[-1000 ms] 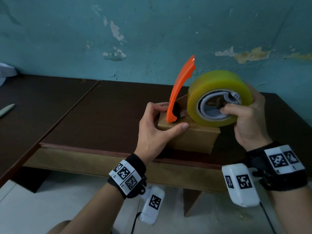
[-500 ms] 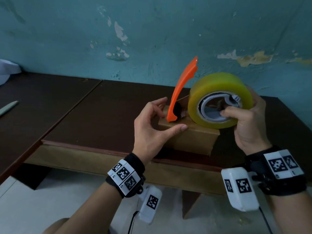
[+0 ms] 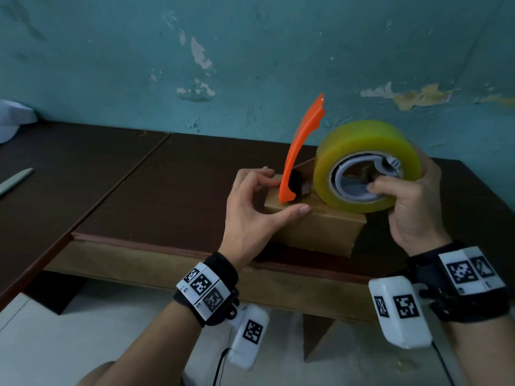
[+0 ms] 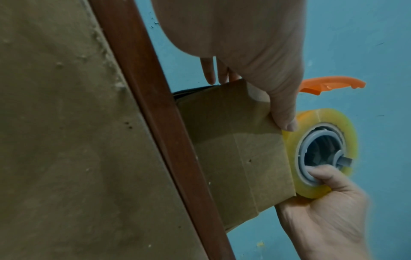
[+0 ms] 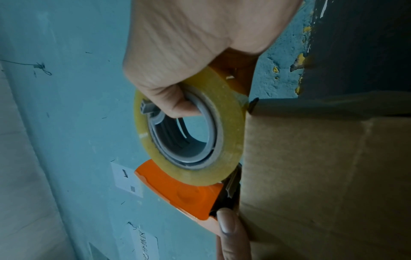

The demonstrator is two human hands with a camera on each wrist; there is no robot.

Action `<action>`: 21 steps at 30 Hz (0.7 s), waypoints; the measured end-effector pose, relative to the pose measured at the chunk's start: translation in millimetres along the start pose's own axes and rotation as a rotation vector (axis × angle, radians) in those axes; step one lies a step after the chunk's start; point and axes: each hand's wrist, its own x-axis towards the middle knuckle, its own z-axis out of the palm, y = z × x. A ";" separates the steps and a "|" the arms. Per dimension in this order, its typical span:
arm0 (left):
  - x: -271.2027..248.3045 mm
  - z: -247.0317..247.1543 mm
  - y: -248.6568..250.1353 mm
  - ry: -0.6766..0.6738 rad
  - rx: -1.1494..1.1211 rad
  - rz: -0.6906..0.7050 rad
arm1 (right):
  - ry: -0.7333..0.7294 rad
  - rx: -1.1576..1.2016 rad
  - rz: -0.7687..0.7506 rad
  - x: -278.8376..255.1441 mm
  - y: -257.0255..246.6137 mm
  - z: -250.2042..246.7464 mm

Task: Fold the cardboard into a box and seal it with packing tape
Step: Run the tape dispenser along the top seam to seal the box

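Observation:
A small brown cardboard box point(image 3: 320, 229) sits closed near the front edge of the dark table point(image 3: 167, 196). On its top rests a tape dispenser with a fat yellow tape roll point(image 3: 359, 146) and an upright orange guard point(image 3: 302, 146). My left hand point(image 3: 281, 195) holds the box's left end, thumb on the front top edge, index finger curled on top beside the guard. My right hand point(image 3: 401, 188) grips the roll, thumb inside its grey core. The left wrist view shows taped seams on the box point(image 4: 233, 149). In the right wrist view the roll point(image 5: 231, 137) touches the box's top edge.
A second dark table point(image 3: 55, 168) adjoins on the left and carries a pale flat tool point(image 3: 15, 181); a white object point(image 3: 14, 118) lies at its far end. A peeling teal wall point(image 3: 250, 65) stands close behind. The box sits close to the table's front edge point(image 3: 167, 243).
My left fingers lifted off the box's left end for a moment and have curled back onto it. The dispenser and my right hand have hardly moved.

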 end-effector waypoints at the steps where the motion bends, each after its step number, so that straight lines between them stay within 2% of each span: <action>1: -0.3 0.7 0.2 -0.023 -0.024 -0.041 | -0.004 0.003 -0.002 0.4 0.2 -0.3; 6: -0.2 4.8 1.7 -0.151 -0.163 -0.239 | -0.019 0.012 -0.004 -1.8 1.4 -0.7; 16: 1.5 18.8 3.1 -0.085 -0.198 -0.251 | 0.110 0.094 0.009 -18.9 17.8 12.5; 21: 2.3 16.7 4.9 -0.096 -0.188 -0.243 | 0.104 0.091 0.033 -15.0 14.2 11.9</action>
